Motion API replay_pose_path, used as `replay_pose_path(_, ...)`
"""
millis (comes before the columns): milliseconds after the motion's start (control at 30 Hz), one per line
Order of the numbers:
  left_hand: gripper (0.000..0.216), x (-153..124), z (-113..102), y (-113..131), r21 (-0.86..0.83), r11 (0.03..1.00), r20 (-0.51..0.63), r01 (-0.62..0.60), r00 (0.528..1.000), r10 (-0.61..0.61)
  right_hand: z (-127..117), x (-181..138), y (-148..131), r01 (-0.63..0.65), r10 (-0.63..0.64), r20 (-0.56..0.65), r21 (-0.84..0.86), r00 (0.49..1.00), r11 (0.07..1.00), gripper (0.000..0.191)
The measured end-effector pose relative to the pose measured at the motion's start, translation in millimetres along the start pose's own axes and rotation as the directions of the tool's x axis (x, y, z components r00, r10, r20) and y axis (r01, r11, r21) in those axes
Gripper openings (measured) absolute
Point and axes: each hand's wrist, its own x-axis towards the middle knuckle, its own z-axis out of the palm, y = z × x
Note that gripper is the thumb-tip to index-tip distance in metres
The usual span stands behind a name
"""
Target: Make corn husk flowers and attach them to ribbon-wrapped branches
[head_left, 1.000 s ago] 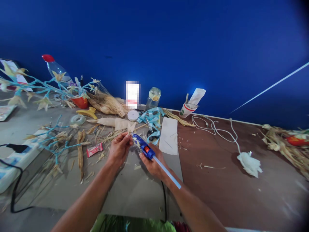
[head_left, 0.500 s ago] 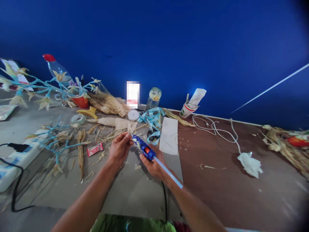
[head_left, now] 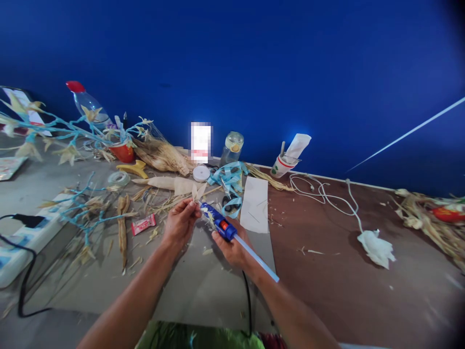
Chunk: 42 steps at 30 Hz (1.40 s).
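My right hand [head_left: 232,246] is wrapped around a blue hot glue gun [head_left: 220,223], and a long translucent glue stick [head_left: 257,259] juts from its back end toward my forearm. The gun's nozzle points at my left hand [head_left: 182,216], whose thumb and fingers pinch a small pale corn husk flower [head_left: 198,192]. The husk tips rise above the fingers; its base is hidden in the pinch. Whether the nozzle touches the husk I cannot tell. Just behind lie black-handled scissors [head_left: 229,202] under light blue ribbon [head_left: 234,175].
Blue-wrapped branches with husk flowers [head_left: 67,131] reach in from the left, above a white power strip [head_left: 31,247]. Along the wall stand a red cup [head_left: 122,153], a glass jar [head_left: 231,149] and a white cup [head_left: 280,166]. A white paper sheet [head_left: 254,203] lies right of the scissors. Husk scraps litter the mat.
The glue gun has shifted slightly right, its nozzle a little farther from the pinched husk flower. My left hand keeps its pinch in nearly the same place.
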Motion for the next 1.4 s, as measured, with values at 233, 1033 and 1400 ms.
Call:
replay_pose_path(233,0.020,-0.2,-0.3,-0.3,-0.003,1.000,-0.010,0.001,1.000,-0.001,-2.4,2.0,-2.0,-0.054,0.053,0.022,0.060,0.998,0.997,0.015)
replay_pose_path(1033,0.021,-0.6,0.6,-0.4,0.025,1.000,-0.014,0.014,1.000,-0.013,-2.2,2.2,-1.7,-0.026,0.026,-0.009,0.012,1.000,1.000,0.014)
replay_pose_path(1400,0.022,-0.4,1.5,0.0,0.015,1.000,-0.019,0.018,1.000,-0.017,-3.4,2.5,-0.4,-0.040,0.040,0.001,0.021,0.999,0.999,0.015)
